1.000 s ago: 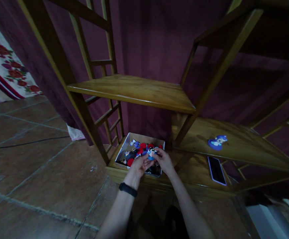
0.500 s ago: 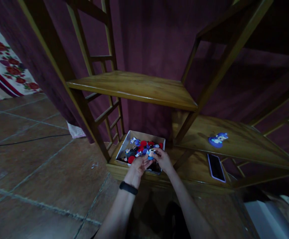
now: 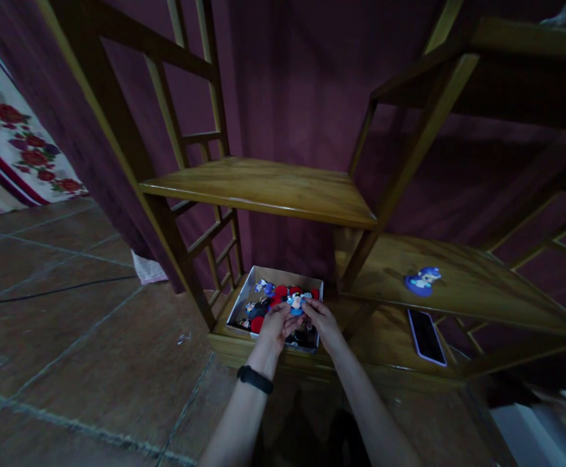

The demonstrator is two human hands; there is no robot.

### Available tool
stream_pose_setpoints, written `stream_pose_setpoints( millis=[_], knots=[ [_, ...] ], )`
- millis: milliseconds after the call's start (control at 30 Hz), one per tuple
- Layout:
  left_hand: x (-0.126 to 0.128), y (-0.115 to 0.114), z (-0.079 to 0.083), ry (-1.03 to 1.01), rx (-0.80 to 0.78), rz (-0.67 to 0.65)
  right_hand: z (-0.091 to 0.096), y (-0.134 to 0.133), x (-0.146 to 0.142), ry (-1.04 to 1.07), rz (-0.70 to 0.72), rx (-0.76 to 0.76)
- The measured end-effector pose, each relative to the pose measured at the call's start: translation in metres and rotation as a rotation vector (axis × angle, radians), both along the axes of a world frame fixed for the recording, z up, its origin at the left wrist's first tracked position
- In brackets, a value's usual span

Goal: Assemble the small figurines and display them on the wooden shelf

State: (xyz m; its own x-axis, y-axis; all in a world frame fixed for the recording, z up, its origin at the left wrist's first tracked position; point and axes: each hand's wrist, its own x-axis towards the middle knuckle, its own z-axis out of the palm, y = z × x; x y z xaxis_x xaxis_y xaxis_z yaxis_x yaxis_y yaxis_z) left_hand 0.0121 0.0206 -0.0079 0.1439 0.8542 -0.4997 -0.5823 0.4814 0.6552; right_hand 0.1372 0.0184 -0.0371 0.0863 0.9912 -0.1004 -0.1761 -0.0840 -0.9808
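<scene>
A shallow cardboard box (image 3: 244, 295) on the lowest wooden shelf is filled with several small red, blue and black figurines. Above its near edge, my left hand (image 3: 276, 324) and my right hand (image 3: 322, 322) meet. Together they pinch one small blue and white figurine (image 3: 296, 302) between their fingertips. A black band is on my left wrist. Another blue figurine (image 3: 422, 281) stands alone on the middle shelf to the right.
A phone (image 3: 426, 336) lies flat on the bottom shelf at the right. An upper wooden shelf (image 3: 263, 188) juts out over the box. Dark red curtain hangs behind the shelving. Tiled floor (image 3: 69, 337) with a black cable spreads to the left.
Both hands stay together on the small figurine over the box. The view has tilted slightly, so the shelves sit lower in the picture.
</scene>
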Motion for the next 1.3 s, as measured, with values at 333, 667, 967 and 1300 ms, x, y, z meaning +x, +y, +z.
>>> stream_pose_setpoints(
  millis=[333,667,967,1300],
  knots=[
    [0.000,-0.004,0.011,0.321,0.234,-0.025,0.005,0.000,-0.005,0.132,0.000,-0.029],
    [-0.005,0.002,0.000,0.226,0.154,-0.021,0.011,-0.003,-0.005,-0.007,0.021,-0.024],
    [-0.004,-0.003,-0.001,0.151,0.112,-0.002,0.003,-0.003,0.000,-0.135,-0.024,0.023],
    [-0.002,-0.004,0.002,0.096,0.107,-0.024,0.009,-0.007,-0.004,-0.065,-0.067,0.011]
  ],
)
